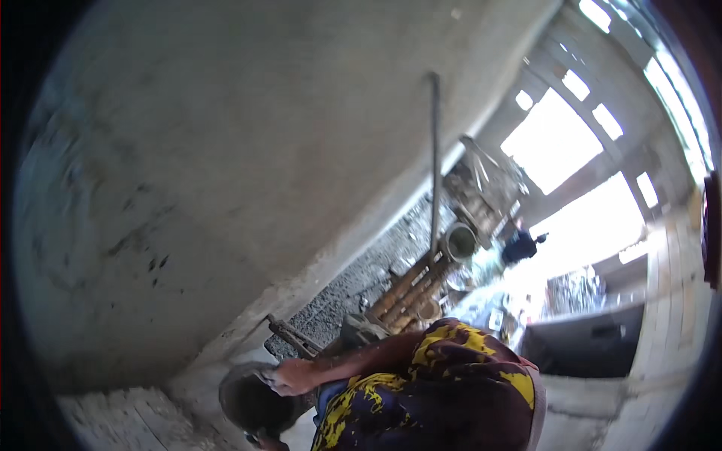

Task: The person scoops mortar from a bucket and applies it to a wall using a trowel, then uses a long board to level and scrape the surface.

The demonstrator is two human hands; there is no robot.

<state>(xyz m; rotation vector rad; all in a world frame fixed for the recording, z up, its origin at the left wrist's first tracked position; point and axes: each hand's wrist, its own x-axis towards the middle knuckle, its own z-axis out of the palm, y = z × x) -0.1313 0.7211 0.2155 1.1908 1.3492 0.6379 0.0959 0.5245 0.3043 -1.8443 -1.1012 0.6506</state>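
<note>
My right forearm reaches leftward from my dark yellow-patterned clothing, with my right hand (289,376) gripping the rim of a dark, round pan (256,406) low in the head view. At the bottom edge, beneath the pan, part of my left hand (267,442) shows, closed around something I cannot make out. Just behind the right hand lies a metal tool or clamp-like piece (293,338) near the foot of the wall.
A plastered wall (226,150) fills the upper left, with gravel (331,293) along its base. Bamboo poles (406,293), a bucket (459,242), an upright pole (435,150) and rough timber (485,188) stand beyond. A person (520,246) in dark clothing is farther off near bright openings.
</note>
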